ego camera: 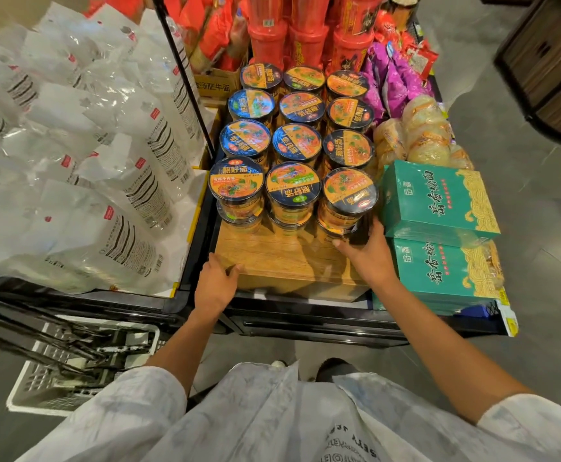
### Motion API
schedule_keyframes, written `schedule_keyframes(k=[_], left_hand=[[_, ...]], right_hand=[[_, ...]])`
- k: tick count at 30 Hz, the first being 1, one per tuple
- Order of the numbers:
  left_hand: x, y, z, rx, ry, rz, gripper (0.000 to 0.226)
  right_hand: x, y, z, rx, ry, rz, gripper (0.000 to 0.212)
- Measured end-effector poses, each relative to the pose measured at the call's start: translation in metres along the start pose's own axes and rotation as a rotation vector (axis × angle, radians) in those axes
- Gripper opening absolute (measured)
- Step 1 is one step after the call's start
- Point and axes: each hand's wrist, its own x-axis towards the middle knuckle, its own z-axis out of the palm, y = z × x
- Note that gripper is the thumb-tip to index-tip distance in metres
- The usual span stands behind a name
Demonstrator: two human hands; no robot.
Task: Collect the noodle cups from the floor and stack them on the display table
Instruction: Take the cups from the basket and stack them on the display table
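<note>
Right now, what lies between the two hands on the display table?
In the head view, only bare wooden board lies between the left hand and the right hand.

Both bare forearms reach forward from loose white sleeves. The left hand [214,284] lies palm down at the desk's near edge, toward its left corner, fingers gently bent. The right hand [369,253] stretches further in, fingers curled around the near-right stack's lower black-lidded orange noodle cup [341,221].
</note>
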Motion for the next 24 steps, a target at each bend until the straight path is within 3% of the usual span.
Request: schedule_keyframes(k=[3,7,13,17,24], left_hand=[[-0.015,-0.003,-0.002,0.149,0.024,0.029,0.083],[-0.047,-0.006,-0.007,0.285,0.104,0.102,0.071],[-0.13,-0.019,-0.015,0.454,0.222,0.047,0.072],[-0.187,-0.046,-0.02,0.412,0.266,-0.071,0.072],[-0.307,-0.117,-0.012,0.358,0.355,-0.315,0.069]], right_hand=[[-0.022,0.005,-0.003,-0.174,-0.098,0.03,0.104],[-0.047,0.005,-0.005,-0.374,-0.246,-0.121,0.07],[-0.089,-0.017,0.002,-0.651,-0.397,-0.383,0.078],[-0.119,-0.025,0.032,-0.745,-0.477,-0.606,0.073],[-0.2,-0.013,0.113,-0.815,-0.761,-0.853,0.078]])
